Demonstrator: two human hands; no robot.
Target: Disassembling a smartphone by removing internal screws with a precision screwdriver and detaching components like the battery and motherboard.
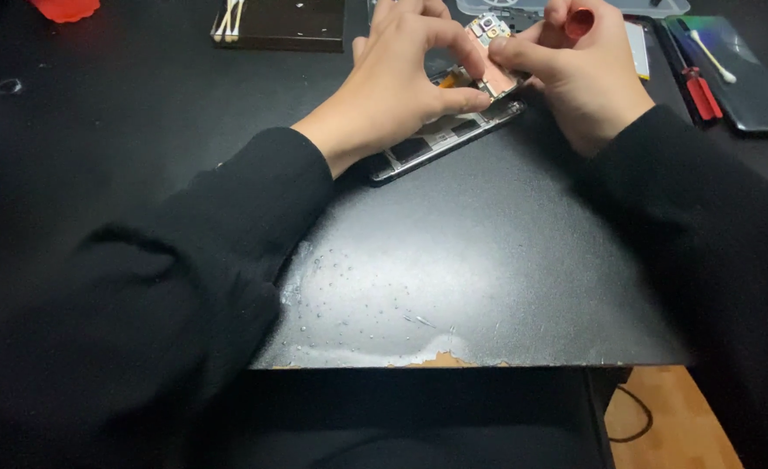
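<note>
Both hands meet at about twelve o'clock on the black work mat, over an opened phone frame that lies tilted on the mat. The left hand pinches a small circuit board between thumb and forefinger, lifting it off the frame's upper end. The right hand grips the same board from its two o'clock side with thumb and forefinger, while its other fingers curl round a red-tipped tool. At two o'clock from the hands lie red-handled tools and a dark phone back panel with a cotton swab on it. More swabs rest on a dark box at ten o'clock.
</note>
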